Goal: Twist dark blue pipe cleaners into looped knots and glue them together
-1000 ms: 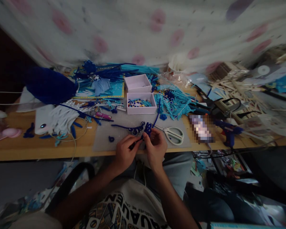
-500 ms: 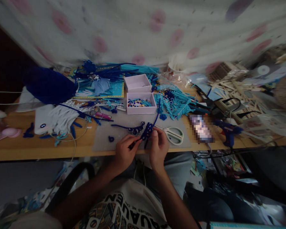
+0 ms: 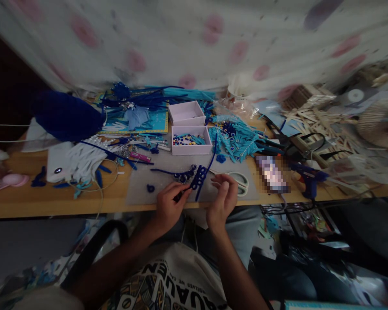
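Observation:
My left hand [image 3: 170,206] pinches the lower end of a dark blue looped pipe cleaner piece [image 3: 199,175] over the grey mat. A straight blue pipe cleaner [image 3: 212,159] runs along that piece's right side. Just to the right, my right hand [image 3: 222,202] is off the piece, its fingers loosely bent and apart, with nothing visible in them. Behind its fingertips lie the white-handled scissors [image 3: 243,183], partly covered. A beaded blue piece [image 3: 185,175] lies beyond my left fingers, and a small blue coil [image 3: 150,188] sits on the mat to the left.
Beads fill an open white box [image 3: 191,149], with its lid [image 3: 186,113] behind. Turquoise pipe cleaner pieces [image 3: 242,140] are heaped to the right. A phone [image 3: 272,174] and a blue glue gun [image 3: 310,178] lie farther right. White pieces [image 3: 86,161] spread at left.
My right hand has let go of the blue looped piece and moved right, toward the scissors. My left hand stays in place, still pinching it.

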Tool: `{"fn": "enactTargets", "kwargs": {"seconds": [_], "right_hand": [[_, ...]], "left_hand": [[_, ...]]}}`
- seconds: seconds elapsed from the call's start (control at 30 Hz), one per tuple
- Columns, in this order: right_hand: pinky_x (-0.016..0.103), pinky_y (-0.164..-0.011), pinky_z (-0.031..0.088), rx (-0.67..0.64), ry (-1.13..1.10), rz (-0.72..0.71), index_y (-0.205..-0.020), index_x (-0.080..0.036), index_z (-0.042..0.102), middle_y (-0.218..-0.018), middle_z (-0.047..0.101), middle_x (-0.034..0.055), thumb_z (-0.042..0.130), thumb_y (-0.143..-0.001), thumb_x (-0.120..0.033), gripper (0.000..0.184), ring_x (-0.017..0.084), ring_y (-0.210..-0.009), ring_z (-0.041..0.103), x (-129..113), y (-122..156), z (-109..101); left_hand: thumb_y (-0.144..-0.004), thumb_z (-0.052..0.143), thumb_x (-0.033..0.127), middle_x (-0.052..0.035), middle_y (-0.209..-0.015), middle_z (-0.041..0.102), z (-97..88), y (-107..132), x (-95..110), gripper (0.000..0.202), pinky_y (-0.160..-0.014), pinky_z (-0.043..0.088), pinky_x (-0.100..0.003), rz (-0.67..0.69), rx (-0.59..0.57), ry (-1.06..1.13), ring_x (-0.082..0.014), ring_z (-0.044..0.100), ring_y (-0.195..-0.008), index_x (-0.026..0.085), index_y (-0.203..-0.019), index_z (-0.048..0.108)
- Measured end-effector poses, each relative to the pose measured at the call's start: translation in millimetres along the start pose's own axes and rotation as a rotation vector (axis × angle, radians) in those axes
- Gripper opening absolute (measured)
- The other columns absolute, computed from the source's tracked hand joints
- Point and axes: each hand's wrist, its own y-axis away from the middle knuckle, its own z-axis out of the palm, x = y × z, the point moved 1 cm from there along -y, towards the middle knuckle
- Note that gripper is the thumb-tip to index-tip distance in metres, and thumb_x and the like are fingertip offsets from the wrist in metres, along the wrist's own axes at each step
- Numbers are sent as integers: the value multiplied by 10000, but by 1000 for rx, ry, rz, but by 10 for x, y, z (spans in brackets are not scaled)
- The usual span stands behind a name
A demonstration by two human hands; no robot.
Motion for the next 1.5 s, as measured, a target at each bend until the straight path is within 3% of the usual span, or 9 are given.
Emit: {"fn": "enactTargets", "kwargs": {"seconds": [0.17, 0.33, 0.43, 0.53, 0.63, 0.7, 0.77, 0.93, 1.5], "right_hand": [[314, -707, 451, 204, 110, -112, -723, -228, 563, -660, 556, -12, 481, -1016, -442, 372, 165, -662, 543, -121, -87, -171], [298, -639, 487, 263, -1, -37, -776, -185, 668, -640, 625, -14, 663, -911, -446, 294, 148, -599, 578, -43, -263, -327], [335, -708, 551, 188, -11, 64, -833, -161, 754, -725, 734, 31, 780, -807, -411, 253, 182, -683, 672, 39, -309, -320], [322, -662, 566, 35, -47, 220, -823, -161, 771, -773, 765, 48, 833, -735, -420, 281, 193, -705, 696, 78, -284, -228], [293, -609, 565, -124, -169, 397, -987, -182, 764, -874, 781, 51, 826, -736, -455, 376, 188, -726, 712, 72, -236, -103], [272, -586, 553, -202, -223, 474, -1038, -193, 756, -866, 779, 38, 848, -714, -439, 417, 170, -701, 700, 58, -211, -36], [258, -571, 536, -248, -238, 513, -958, -186, 769, -795, 765, 23, 879, -677, -410, 376, 150, -649, 669, 46, -195, 9], [282, -602, 535, -232, -265, 523, -820, -184, 756, -722, 746, 9, 908, -615, -362, 311, 143, -606, 642, 35, -159, 67], [311, -660, 544, -245, -205, 450, -825, -194, 743, -750, 744, 15, 873, -653, -355, 270, 169, -672, 655, 58, -128, 84]], "left_hand": [[-906, 697, 185, -58, -866, 752, -7, 0, -13, 106, -684, 554, -275, -7, -15, -4, -162, 696, -763, 180, -979, 774], [-901, 699, 179, -57, -856, 750, -10, -4, -8, 99, -678, 550, -264, -3, -6, -16, -155, 693, -748, 169, -964, 775], [-895, 705, 171, -58, -857, 755, -11, -8, -1, 94, -683, 552, -262, -2, -4, -19, -155, 698, -752, 167, -955, 777], [-891, 709, 165, -59, -857, 756, -13, -16, -4, 95, -679, 553, -262, -3, 1, -8, -155, 699, -749, 164, -957, 777], [-897, 704, 169, -56, -854, 752, -14, -17, -12, 102, -680, 553, -263, 1, -5, -1, -155, 695, -749, 167, -968, 776], [-904, 696, 173, -58, -861, 751, -16, -15, -15, 107, -699, 556, -269, 0, -14, -1, -158, 698, -767, 167, -977, 774], [-912, 687, 177, -63, -868, 752, -17, -11, -13, 110, -708, 559, -273, -1, -25, -1, -162, 701, -777, 166, -980, 773], [-917, 678, 176, -68, -876, 754, -16, -4, -9, 110, -695, 564, -278, -1, -33, 1, -168, 707, -775, 171, -974, 772], [-921, 661, 145, -75, -884, 761, -21, 4, -16, 135, -748, 581, -295, 74, -67, -22, -181, 717, -810, 167, -1001, 768]]}}
